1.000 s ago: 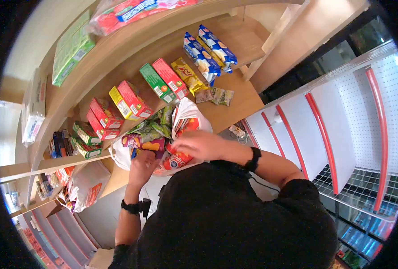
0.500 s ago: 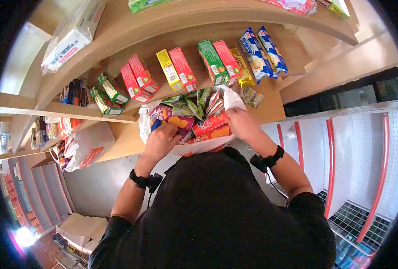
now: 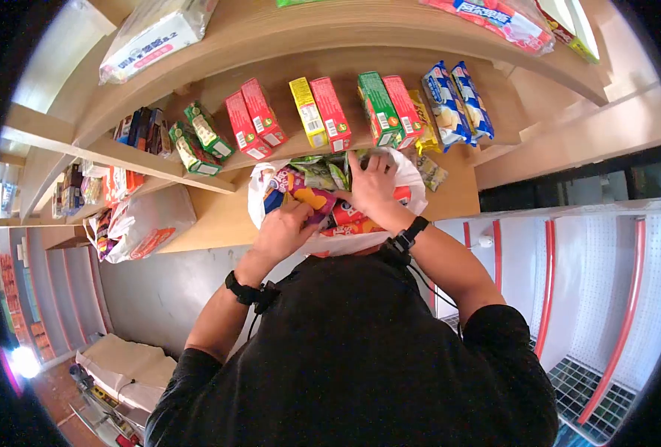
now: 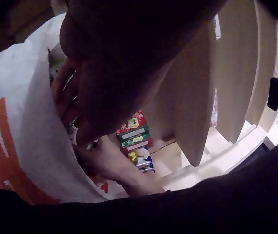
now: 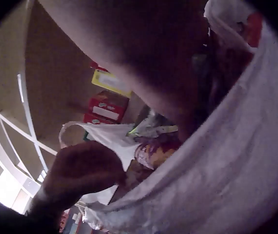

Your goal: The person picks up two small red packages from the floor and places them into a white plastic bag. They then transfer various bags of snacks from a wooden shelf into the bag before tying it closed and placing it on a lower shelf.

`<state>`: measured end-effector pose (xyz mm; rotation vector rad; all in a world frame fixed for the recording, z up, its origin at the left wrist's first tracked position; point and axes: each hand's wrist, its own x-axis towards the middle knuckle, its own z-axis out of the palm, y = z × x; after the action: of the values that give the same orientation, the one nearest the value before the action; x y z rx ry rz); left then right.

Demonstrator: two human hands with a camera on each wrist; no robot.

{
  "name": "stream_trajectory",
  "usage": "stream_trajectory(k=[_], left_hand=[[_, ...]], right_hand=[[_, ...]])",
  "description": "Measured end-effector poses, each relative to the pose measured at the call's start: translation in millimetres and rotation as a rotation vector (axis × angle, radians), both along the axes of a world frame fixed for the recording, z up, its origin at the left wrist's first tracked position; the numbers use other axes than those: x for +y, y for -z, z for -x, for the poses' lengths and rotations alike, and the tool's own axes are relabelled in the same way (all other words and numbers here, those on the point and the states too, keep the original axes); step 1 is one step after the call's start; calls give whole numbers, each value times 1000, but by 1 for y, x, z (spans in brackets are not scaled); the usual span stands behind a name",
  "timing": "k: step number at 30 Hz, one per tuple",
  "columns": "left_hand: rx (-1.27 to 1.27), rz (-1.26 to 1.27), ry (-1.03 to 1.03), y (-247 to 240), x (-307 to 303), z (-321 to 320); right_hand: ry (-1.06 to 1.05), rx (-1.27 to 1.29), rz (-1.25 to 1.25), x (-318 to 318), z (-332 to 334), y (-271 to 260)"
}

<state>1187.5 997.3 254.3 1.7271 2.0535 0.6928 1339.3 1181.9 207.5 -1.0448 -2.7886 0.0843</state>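
A white plastic bag (image 3: pixel 414 195) stands open before the person in the head view, filled with snack packs. At its left side the left hand (image 3: pixel 284 229) has its fingers curled at the edge of a purple packet (image 3: pixel 315 201), pinching it. The right hand (image 3: pixel 373 186) reaches in from the right, fingers spread over green packets (image 3: pixel 317 174); its fingertips are partly hidden among them. Red packs (image 3: pixel 345 212) lie below the right hand. In the left wrist view the bag's side (image 4: pixel 12 122) shows its orange print, and the right wrist view shows the left hand (image 5: pixel 83 170) near the rim.
Behind the bag, a wooden shelf holds red boxes (image 3: pixel 330 115), a green box (image 3: pixel 377 108) and blue biscuit packs (image 3: pixel 446 104). Small packets (image 3: pixel 431 173) lie right of the bag. Another filled bag (image 3: pixel 148 223) stands at the left; an upper shelf edge (image 3: pixel 345 37) overhangs.
The right hand has left the bag's right rim and moved left and inward onto the green packets. The left hand stays by the purple packet. The head view has shifted.
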Motion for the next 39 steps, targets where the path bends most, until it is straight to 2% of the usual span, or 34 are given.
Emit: stream_trajectory(k=[2,3,6,9,12,18,20,25,28,31,35,39], left_hand=[[9,-1,-5,4,-4,2],[13,-3,-7,6,-6,2],[-13,-36,-18,6,-8,3],[-3,-13,-11,10,-11,5],[19,-1,-1,10,-11,4],[14,-18,-18,8,-14,5],[2,18,-23,10,-16,5],[-16,16,-11,14,-18,6],[-32,27,-15,21,-20,7],[-49,49,-16,15,-18,7],[-71,66,-25,17,-18,8],[-50,63,-39,15,-15,9]], right_hand=[[4,-7,34,7,6,12],[-20,-17,145,9,7,12],[-58,-51,185,11,10,14],[6,40,251,7,20,24],[82,29,317,3,27,19],[44,99,403,29,27,42],[0,199,359,31,21,47],[-84,378,331,16,8,35],[-122,328,482,9,-7,6],[-133,426,476,14,-18,13],[-17,491,629,13,-30,-12],[-127,551,840,4,-50,-46]])
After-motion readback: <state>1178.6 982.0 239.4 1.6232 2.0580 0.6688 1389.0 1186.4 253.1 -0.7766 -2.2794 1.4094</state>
